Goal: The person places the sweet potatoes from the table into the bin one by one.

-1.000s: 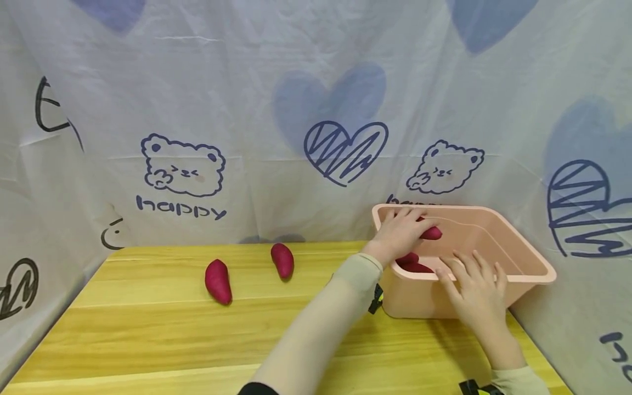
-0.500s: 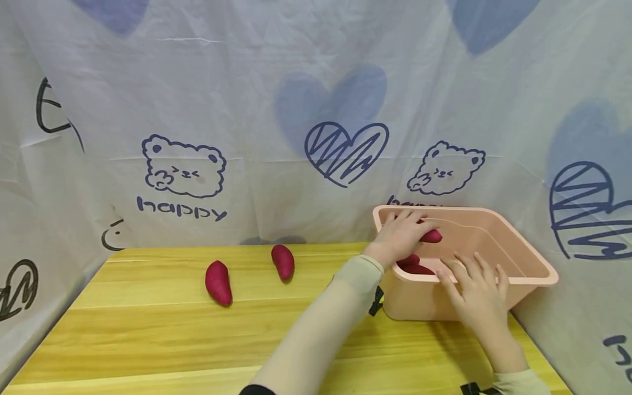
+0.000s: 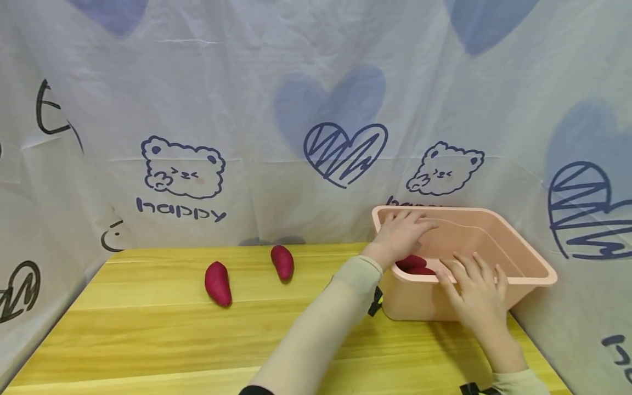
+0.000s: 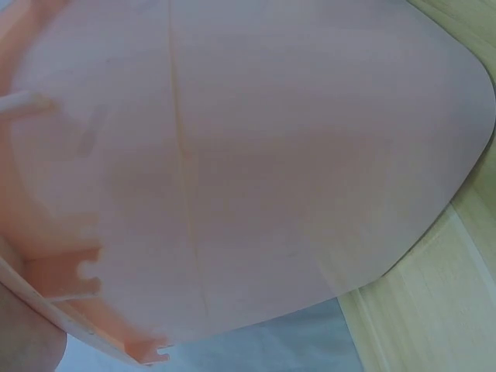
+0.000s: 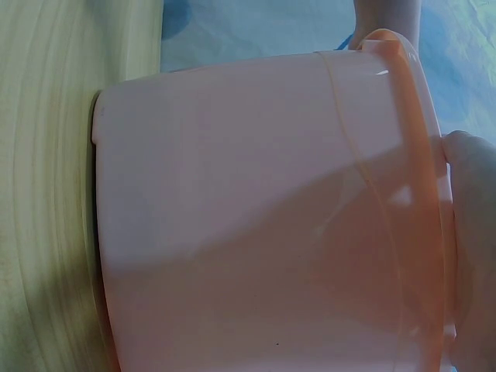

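Observation:
My left hand (image 3: 399, 237) reaches over the left rim of a pink plastic bin (image 3: 523, 281), fingers spread and holding nothing. Below it, dark red sweet potatoes (image 3: 413, 262) lie at the bin's left end, partly hidden by the front wall. My right hand (image 3: 476, 293) is at the front rim with its fingers loosely extended over the opening. In the right wrist view, part of that hand (image 5: 474, 232) lies along the bin's edge. The left wrist view shows mostly the bin's outer wall (image 4: 256, 170), with a bit of my hand (image 4: 27, 333) in the corner.
Two more sweet potatoes, one on the left (image 3: 218, 283) and one farther back (image 3: 282, 263), lie on the yellow wood-grain table (image 3: 163, 340). A printed white cloth (image 3: 257, 109) hangs behind the table and along its sides.
The sweet potato under my left hand has been let go and dropped among those in the bin. My left fingers have loosened; the right hand stays in place.

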Tool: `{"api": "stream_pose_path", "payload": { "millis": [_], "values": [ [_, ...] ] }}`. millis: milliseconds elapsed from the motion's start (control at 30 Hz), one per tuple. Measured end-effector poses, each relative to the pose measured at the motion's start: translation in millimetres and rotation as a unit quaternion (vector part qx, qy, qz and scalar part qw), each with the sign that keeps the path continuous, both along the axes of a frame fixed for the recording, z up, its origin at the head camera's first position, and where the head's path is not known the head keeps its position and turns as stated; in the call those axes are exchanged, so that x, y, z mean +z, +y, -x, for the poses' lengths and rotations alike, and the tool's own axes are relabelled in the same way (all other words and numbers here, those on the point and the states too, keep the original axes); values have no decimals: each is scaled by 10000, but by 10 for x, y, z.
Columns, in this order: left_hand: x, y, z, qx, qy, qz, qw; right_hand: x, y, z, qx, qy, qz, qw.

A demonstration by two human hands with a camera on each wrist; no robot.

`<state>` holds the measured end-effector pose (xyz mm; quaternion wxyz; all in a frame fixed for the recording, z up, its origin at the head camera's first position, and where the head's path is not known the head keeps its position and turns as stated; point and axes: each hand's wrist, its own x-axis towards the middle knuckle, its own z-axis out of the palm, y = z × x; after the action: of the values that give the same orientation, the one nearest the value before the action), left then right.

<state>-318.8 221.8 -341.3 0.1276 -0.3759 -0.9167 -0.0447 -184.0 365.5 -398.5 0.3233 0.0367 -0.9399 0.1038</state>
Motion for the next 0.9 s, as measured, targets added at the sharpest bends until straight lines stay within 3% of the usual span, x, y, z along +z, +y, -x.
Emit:
{"api": "stream_pose_path", "payload": {
  "millis": [367,700,900],
  "values": [
    [9,-38,-9,109,103,-170,9997,-6,7,5,-3,3,1,10000],
    [-52,-131,-34,368,863,-676,9933,-24,3,9,9,59,14,10000],
    [-65,-204,-70,486,1111,-775,9896,-22,10,13,-25,80,13,10000]
  ]
}}
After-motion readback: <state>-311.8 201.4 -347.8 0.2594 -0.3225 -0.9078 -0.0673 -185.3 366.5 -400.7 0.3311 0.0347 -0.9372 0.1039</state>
